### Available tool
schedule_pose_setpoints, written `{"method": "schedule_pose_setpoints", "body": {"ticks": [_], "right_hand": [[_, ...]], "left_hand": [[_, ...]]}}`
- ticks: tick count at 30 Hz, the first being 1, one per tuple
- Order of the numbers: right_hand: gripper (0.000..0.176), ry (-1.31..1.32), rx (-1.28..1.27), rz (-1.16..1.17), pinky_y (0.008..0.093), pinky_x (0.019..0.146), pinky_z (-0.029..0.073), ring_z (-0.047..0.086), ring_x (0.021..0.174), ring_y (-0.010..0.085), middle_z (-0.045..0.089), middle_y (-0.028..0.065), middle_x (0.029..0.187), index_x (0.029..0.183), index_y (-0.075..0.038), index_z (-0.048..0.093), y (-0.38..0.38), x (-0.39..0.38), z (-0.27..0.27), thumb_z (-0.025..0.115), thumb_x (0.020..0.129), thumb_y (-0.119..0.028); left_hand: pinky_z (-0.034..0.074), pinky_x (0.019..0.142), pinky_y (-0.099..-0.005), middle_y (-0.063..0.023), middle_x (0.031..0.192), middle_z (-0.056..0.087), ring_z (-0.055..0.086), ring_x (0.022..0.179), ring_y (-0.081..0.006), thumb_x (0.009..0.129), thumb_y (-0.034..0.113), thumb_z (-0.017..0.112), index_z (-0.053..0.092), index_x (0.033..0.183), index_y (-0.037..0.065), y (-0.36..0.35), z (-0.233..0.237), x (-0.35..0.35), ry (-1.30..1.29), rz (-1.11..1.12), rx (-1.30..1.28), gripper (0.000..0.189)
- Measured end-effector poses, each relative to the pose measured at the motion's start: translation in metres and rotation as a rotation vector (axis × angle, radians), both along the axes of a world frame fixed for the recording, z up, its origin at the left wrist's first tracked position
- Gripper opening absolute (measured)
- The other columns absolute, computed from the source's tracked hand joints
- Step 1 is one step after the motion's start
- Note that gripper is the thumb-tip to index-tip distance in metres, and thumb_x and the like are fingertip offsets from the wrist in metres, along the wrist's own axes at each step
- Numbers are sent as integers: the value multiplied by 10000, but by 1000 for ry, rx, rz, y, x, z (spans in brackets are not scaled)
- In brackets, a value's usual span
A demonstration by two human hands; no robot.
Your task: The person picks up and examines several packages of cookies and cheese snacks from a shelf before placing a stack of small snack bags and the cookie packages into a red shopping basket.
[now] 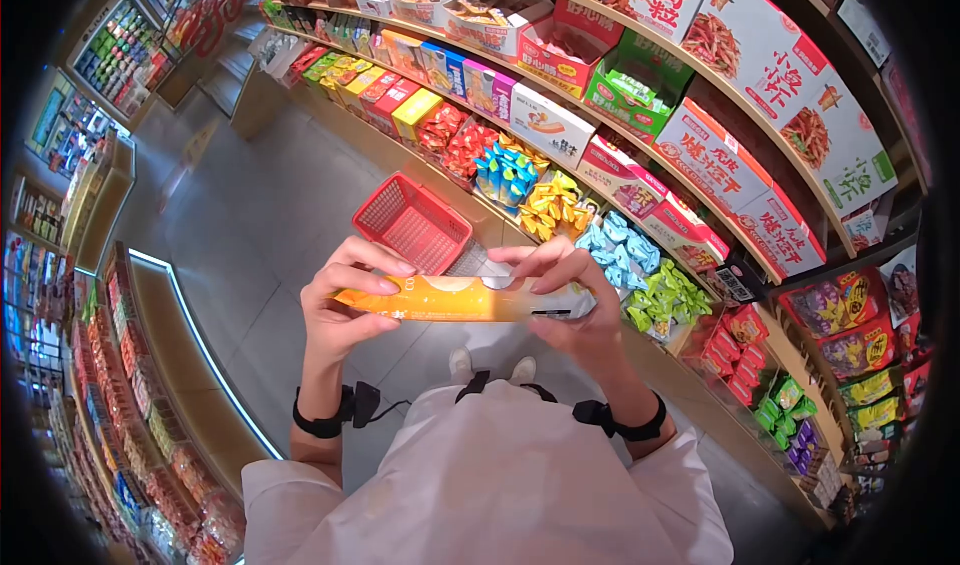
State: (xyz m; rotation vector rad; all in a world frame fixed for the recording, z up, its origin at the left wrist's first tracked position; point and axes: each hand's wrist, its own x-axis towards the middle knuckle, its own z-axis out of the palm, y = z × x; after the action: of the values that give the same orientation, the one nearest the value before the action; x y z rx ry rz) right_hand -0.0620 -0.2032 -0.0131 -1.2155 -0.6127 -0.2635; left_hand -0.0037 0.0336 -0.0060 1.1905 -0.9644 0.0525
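Between both hands, in front of my chest, lies a long orange snack packet [460, 299] with a pale, whitish right end. My left hand [345, 295] pinches its left end, thumb below and fingers above. At the right end my right hand [570, 300] grips the packet, with fingertips on top and thumb underneath. Beyond the packet, a red shopping basket [425, 260] rests on the floor; no goods show inside it. The packet's exact contents cannot be told.
A curved shelf unit on the right carries boxes, with yellow packets [553, 205], blue packets [505, 173] and green packets [668, 300] on its lower level. Another curved shelf [185, 355] with a lit edge runs along the left. Grey tiled floor [262, 220] lies between them.
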Motion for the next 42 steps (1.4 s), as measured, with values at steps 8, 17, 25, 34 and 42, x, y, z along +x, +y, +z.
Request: {"method": "schedule_pose_setpoints", "body": {"ticks": [8,17,25,34,42], "right_hand": [[262,134,7,-41,325,833,426,538,930,200,507,139,1036,873,-45,493,-2,-5,-3,635,668,36],[268,187,-29,-65,354,835,425,523,885,213,467,166,1022,870,-26,460,-5,-3,-4,607,645,-16],[341,316,-105,-8,321,872,411,515,984,190,481,139,1115,1011,-14,498,-7,1,-12,594,683,-22],[357,676,-25,1,249,900,380,480,1058,118,510,45,1110,1132,-40,478,-3,-1,-101,620,808,-89],[305,796,-147,-192,273,888,378,494,1040,138,526,57,1060,1092,-33,509,-4,17,-236,610,807,-73]], "left_hand": [[493,788,-333,-172,972,571,577,914,-247,667,1,703,606,896,2,-3,2,-1,13,20,17,249],[491,798,-331,-156,960,570,577,926,-246,667,-19,695,606,901,-3,-4,1,1,25,32,45,251],[482,812,-328,-156,974,565,575,928,-242,671,-19,690,582,942,-5,-5,-10,6,55,60,83,292],[429,896,-330,-117,1105,527,533,1018,-186,805,78,600,349,1240,37,-34,-66,17,806,100,73,504],[486,805,-336,-108,920,553,568,864,-184,905,193,482,408,1066,36,-109,-233,28,1438,29,1,237]]}}
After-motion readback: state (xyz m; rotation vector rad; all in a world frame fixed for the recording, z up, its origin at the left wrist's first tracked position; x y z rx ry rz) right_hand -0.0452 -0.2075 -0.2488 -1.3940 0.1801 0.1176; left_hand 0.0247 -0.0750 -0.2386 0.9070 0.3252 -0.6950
